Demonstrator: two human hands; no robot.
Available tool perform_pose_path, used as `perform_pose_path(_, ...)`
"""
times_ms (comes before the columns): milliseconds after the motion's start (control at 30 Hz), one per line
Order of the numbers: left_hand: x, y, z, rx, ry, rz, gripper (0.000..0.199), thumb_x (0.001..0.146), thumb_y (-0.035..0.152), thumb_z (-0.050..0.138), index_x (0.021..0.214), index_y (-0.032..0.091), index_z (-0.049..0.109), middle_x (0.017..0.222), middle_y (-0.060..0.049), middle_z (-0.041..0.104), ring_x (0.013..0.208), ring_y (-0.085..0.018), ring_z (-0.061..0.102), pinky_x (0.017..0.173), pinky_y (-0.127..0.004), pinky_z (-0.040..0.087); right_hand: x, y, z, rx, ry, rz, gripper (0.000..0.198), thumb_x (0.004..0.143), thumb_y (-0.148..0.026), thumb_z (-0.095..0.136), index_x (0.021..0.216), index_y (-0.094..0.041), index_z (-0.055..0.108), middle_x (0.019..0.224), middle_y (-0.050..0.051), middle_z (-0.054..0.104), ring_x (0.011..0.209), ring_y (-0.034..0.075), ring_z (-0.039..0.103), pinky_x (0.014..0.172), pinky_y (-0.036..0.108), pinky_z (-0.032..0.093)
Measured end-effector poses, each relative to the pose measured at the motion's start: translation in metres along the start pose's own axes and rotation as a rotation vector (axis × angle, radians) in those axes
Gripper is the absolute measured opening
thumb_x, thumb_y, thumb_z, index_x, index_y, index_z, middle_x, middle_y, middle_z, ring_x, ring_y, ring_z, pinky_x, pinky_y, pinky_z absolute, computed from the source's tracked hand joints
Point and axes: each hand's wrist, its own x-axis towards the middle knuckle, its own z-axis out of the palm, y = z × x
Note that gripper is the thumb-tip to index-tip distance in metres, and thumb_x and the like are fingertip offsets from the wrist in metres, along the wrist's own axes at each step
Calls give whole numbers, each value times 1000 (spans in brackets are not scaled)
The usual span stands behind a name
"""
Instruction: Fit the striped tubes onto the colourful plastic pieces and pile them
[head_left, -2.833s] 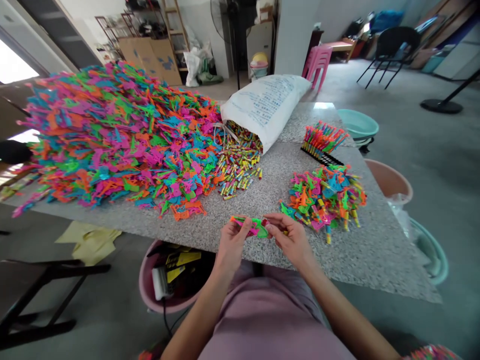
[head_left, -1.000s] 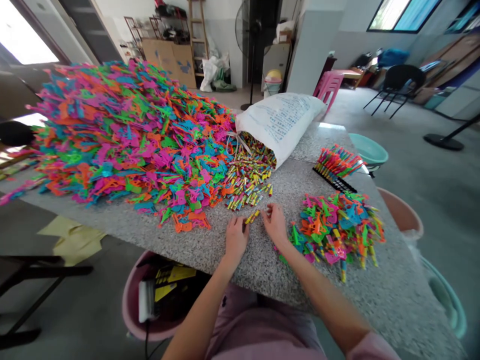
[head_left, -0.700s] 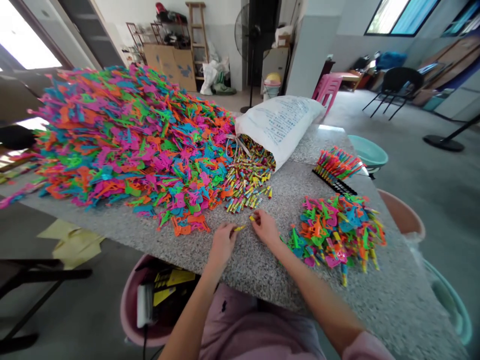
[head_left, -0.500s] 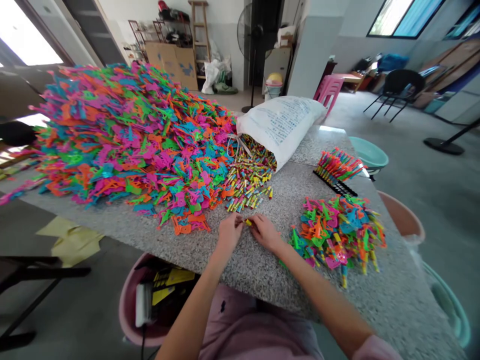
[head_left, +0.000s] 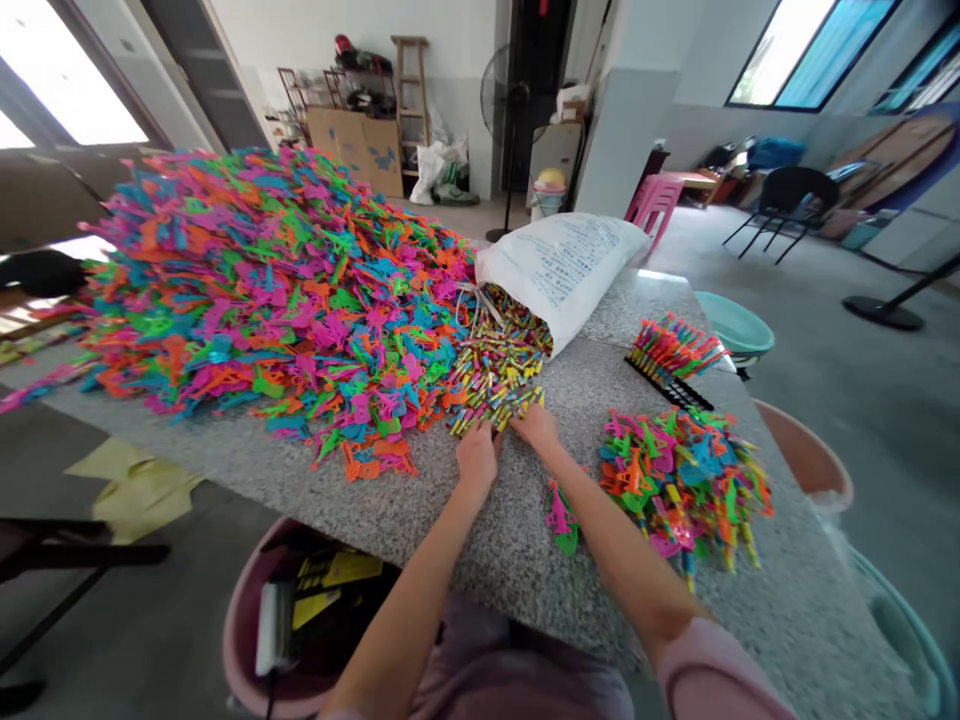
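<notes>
Seen spread across a table (head_left: 405, 510): large plastic heap (head_left: 277, 290), left; sack (head_left: 555, 280) with loose tubes (head_left: 499, 375) at its mouth, center; smaller heap (head_left: 682, 465) and rack (head_left: 690, 398), right.

Between toy heaps (head_left: 277, 290), tubes (head_left: 491, 378) lie before the sack (head_left: 566, 270) on the table (head_left: 517, 560).

Right sleeve (head_left: 716, 665): pink, short, loose at opening | forearms (head_left: 615, 545): 2, bare | fingers (head_left: 529, 424): bare | clothing (head_left: 551, 690): dusky mauve
</notes>
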Motion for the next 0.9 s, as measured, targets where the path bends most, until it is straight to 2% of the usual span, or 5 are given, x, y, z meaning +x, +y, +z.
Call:
perform_pose_path(200, -15, -18, -16, -26, -80, 51, 14, 85, 25, 57, 92, 19, 68, 96, -7, 68, 87, -18, 63, 76, -27, 45, -29, 15, -2, -54, -17, -442, 28, 90, -21, 48, 117, -16, 53, 118, 13, 59, 109, 22, 56, 87, 30, 45)
perform_pose_path(367, -9, -23, -19, -81, -155, 85, 14, 82, 25, 61, 91, 21, 71, 89, -3, 70, 79, -16, 64, 73, -24, 47, -36, 12, 0, -120, -65, -686, 25, 88, -12, 46, 111, -14, 56, 111, 12, 61, 104, 22, 56, 90, 32, 44)
perform_pose_path(500, 6, -23, -24, -59, -159, 77, 17, 84, 26, 59, 96, 21, 69, 88, -3, 71, 80, -15, 65, 75, -25, 48, -34, 4, 1, -147, -65, -686, 21, 88, -10, 45, 101, -12, 61, 99, 14, 63, 94, 25, 59, 84, 35, 46)
perform_pose_path(700, 22, -5, -26, 102, -132, 59, 22, 82, 30, 61, 98, 16, 65, 106, -13, 64, 101, -25, 60, 85, -34, 46, -42, 9, -3, -48, 7, -593, 18, 87, -12, 47, 97, -16, 62, 119, 16, 55, 105, 26, 53, 82, 35, 46)
perform_pose_path(900, -2, -1, -25, 170, -167, 69, 27, 80, 26, 64, 104, 13, 61, 119, -14, 60, 109, -26, 57, 91, -34, 44, -56, 35, 6, 175, 36, -400, 16, 87, -19, 44, 88, -16, 60, 81, 4, 65, 74, 17, 60, 66, 26, 48)
